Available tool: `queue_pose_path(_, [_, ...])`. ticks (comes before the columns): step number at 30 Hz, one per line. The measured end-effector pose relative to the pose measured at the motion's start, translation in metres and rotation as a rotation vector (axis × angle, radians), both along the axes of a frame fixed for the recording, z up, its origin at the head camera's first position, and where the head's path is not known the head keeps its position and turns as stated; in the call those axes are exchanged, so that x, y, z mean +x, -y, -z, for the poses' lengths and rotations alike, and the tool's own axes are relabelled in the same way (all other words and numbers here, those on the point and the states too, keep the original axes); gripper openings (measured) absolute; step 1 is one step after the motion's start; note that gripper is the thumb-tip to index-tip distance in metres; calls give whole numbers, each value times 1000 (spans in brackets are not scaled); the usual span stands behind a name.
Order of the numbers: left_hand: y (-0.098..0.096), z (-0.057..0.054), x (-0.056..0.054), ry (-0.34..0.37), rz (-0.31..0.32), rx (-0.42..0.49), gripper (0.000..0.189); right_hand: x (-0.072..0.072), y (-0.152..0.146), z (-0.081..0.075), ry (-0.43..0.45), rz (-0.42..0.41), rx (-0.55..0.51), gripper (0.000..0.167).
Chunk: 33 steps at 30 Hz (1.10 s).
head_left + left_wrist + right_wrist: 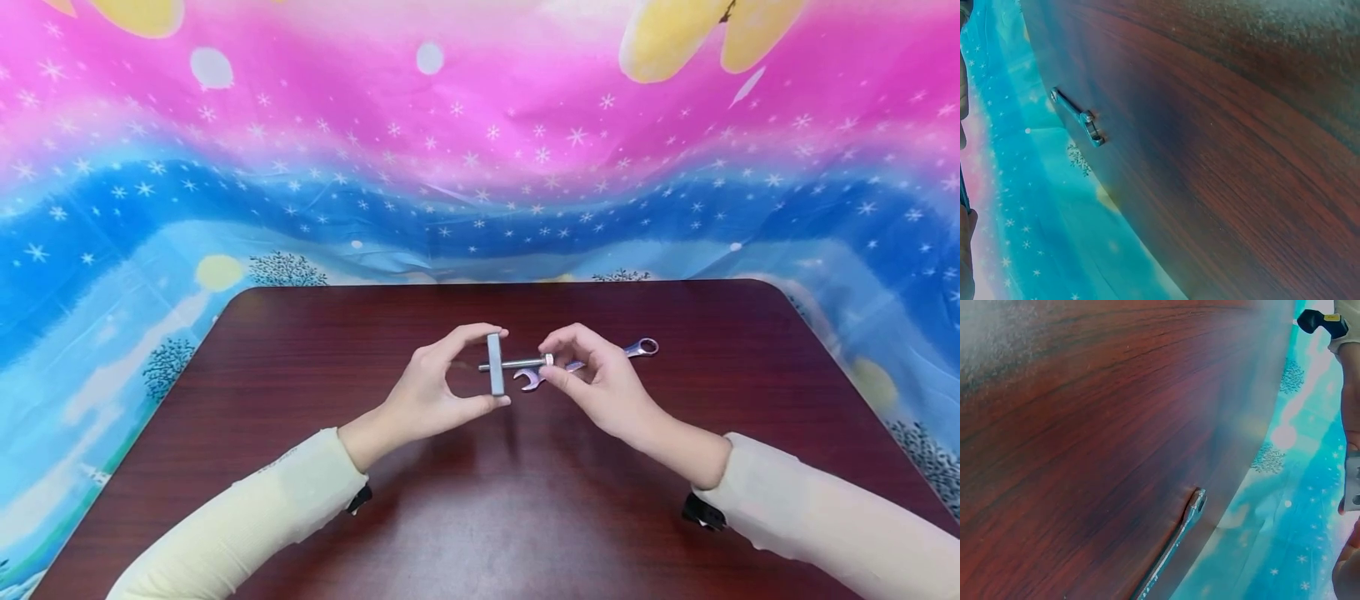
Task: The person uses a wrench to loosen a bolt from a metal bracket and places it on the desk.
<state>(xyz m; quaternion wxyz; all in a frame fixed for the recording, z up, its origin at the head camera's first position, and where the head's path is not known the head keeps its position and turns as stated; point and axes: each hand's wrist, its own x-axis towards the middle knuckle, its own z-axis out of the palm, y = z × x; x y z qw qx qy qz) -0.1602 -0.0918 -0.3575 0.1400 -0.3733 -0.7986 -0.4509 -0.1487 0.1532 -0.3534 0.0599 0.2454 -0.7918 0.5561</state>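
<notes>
In the head view my left hand (423, 396) holds a narrow grey metal plate (496, 365) on edge, thumb at its lower end and fingers at its upper end. Holes show in the plate's face (1353, 478) in the right wrist view. A silver bolt (521, 363) runs crosswise at the plate, its tip showing on the left side and most of its shank on the right. My right hand (611, 387) pinches the bolt's head between thumb and fingers. Both hands are raised over the tabletop.
On the dark red-brown wooden table (375, 533) lies a silver combination wrench (643, 347), behind the right hand, its open end pointing left. A patterned pink and blue cloth (480, 150) hangs behind the table. Each wrist carries a small black device (703, 512) under its pale sleeve.
</notes>
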Motion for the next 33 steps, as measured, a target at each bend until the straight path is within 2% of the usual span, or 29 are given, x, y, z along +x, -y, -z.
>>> queue_pose_path(3, [1,1,-1,-17,-24,-6,74,0,0,0,-23,3,28,25])
queue_pose_path(6, [1,1,-1,-18,-24,-7,75,-2,-2,-1,-2,4,37,26])
queue_pose_path(15, [1,1,0,-3,-23,-14,73,-7,-6,-4,109,-85,-3,13])
queue_pose_path(25, [0,2,-2,-3,-2,-7,73,-7,-1,-2,85,-32,-56,11])
queue_pose_path(30, [2,3,-4,2,-10,6,74,-3,2,-1,50,-26,-44,26])
queue_pose_path(33, [2,3,-4,1,-9,3,74,-3,2,-2,67,-36,-41,27])
